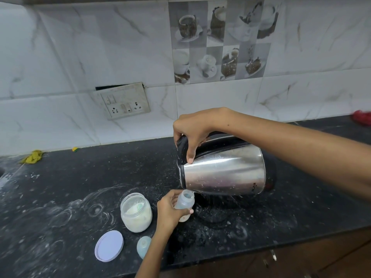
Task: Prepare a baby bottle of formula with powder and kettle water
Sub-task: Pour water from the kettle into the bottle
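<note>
My right hand (pixel 192 131) grips the black handle of a steel kettle (pixel 224 171), which is tipped far over to the left, its rim just above the mouth of a small clear baby bottle (pixel 185 200). My left hand (pixel 170 211) holds that bottle, tilted toward the kettle, just above the black counter (pixel 70 187). An open glass jar of white powder (pixel 136 212) stands left of the bottle. Its pale round lid (pixel 109 245) lies flat near the front edge, next to the bluish bottle cap (pixel 143 246).
The counter is dusted with white powder smears. A yellow cloth (pixel 32 156) lies at the back left, a red object (pixel 362 117) at the back right. A switch and socket plate (pixel 123 101) sits on the tiled wall. Drawer fronts (pixel 281 259) run below the counter's front edge.
</note>
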Tool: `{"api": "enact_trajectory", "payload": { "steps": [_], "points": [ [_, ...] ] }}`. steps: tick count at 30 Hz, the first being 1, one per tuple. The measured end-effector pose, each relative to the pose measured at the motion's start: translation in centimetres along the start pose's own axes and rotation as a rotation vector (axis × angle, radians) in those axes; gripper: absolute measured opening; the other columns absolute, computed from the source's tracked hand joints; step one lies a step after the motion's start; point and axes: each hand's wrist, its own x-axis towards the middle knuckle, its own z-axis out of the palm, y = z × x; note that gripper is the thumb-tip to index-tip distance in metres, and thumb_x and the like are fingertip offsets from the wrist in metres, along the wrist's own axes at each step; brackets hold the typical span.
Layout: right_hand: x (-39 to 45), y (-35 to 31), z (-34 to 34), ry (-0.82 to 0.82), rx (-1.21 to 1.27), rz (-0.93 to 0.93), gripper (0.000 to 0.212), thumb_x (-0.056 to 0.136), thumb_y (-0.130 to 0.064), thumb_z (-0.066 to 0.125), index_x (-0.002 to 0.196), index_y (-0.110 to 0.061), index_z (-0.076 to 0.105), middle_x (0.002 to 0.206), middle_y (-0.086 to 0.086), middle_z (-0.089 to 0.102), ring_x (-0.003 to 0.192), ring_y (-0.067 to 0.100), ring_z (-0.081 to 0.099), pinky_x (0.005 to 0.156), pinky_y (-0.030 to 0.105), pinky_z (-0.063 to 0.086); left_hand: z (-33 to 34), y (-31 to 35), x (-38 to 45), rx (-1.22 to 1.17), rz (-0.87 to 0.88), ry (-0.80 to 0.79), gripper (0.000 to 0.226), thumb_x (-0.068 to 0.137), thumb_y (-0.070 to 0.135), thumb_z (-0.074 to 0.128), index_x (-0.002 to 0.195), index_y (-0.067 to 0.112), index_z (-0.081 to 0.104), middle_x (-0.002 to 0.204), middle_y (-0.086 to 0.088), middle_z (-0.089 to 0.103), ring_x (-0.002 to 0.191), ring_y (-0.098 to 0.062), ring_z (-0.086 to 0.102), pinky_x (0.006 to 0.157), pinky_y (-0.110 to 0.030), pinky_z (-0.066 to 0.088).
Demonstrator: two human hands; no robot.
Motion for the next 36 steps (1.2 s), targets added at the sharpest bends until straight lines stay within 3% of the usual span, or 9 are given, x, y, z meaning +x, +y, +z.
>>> {"api": "enact_trajectory", "payload": {
  "steps": [4,8,20,36],
  "points": [
    [0.1,-0.2,-0.1,0.000,-0.012,0.003,0.044,0.064,-0.037,0.089,0.089,-0.005,0.073,0.074,0.014,0.073,0.056,0.018,0.061,0.039,0.016,0.042,0.1,-0.2,0.0,0.003,-0.002,-0.006,0.058,0.049,0.000,0.090,0.093,0.028,0.065,0.096,0.009,0.072,0.094,-0.003,0.066,0.078,-0.008,0.049],
    [0.4,-0.4,0.0,-0.012,-0.037,0.000,0.045,0.063,-0.040,0.089,0.088,-0.006,0.073,0.075,0.013,0.074,0.059,0.019,0.063,0.046,0.022,0.045,0.0,-0.2,-0.1,0.005,-0.003,-0.009,0.057,0.049,0.001,0.090,0.094,0.026,0.066,0.096,0.009,0.072,0.093,-0.002,0.066,0.077,-0.007,0.048],
    [0.4,-0.7,0.2,-0.012,-0.020,0.001,0.042,0.065,-0.034,0.089,0.089,-0.003,0.073,0.063,0.006,0.066,0.050,0.015,0.056,0.037,0.015,0.039,-0.1,-0.3,-0.3,-0.004,-0.014,-0.008,0.056,0.050,0.001,0.090,0.094,0.026,0.066,0.096,0.009,0.072,0.093,-0.003,0.066,0.079,-0.011,0.050],
    [0.4,-1.3,0.0,-0.013,-0.030,0.005,0.047,0.065,-0.035,0.089,0.093,-0.001,0.072,0.077,0.015,0.074,0.058,0.018,0.060,0.044,0.020,0.044,-0.1,-0.1,-0.6,-0.009,-0.011,-0.017,0.057,0.050,-0.001,0.089,0.092,0.029,0.064,0.096,0.009,0.071,0.095,-0.003,0.066,0.077,-0.012,0.050]
  ]
}}
